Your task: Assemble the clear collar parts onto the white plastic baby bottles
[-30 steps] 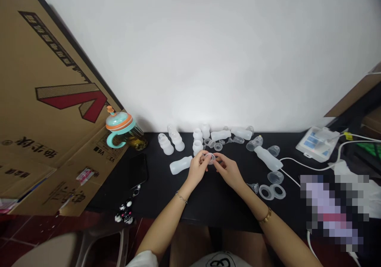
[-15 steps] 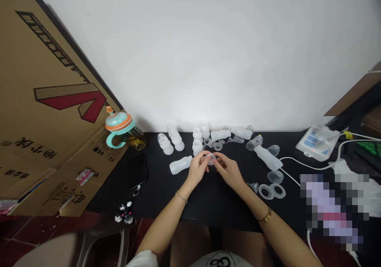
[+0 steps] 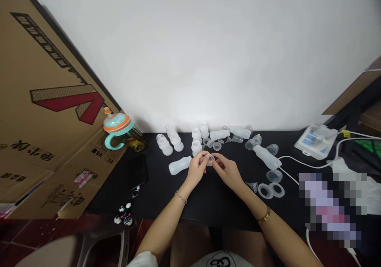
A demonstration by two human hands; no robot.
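Between my two hands is a translucent bottle collar ring (image 3: 210, 160), small and round, held above the black table. My left hand (image 3: 197, 167) pinches its left side with thumb and fingers. On the opposite side, my right hand (image 3: 226, 171) grips the rim, fingertips close to the left ones. Something clear shows inside the ring, too small to make out. A white bottle body (image 3: 180, 165) lies left of my left hand. Just behind my hands stand open-necked white bottles (image 3: 196, 147). Capped bottles (image 3: 164, 145) stand farther left.
Loose collar rings (image 3: 217, 146), clear caps (image 3: 274, 176), a nipple (image 3: 253, 186) and flat rings (image 3: 265, 191) lie about the black table (image 3: 208, 207). A drink jug (image 3: 125, 134) and phone (image 3: 137, 171) are left, beside a cardboard box (image 3: 59, 140). White cables (image 3: 315, 166) run across the right.
The ring between my hands has tilted slightly and its opening faces me more. Both hands keep their hold in nearly the same place. The view has shifted a little.
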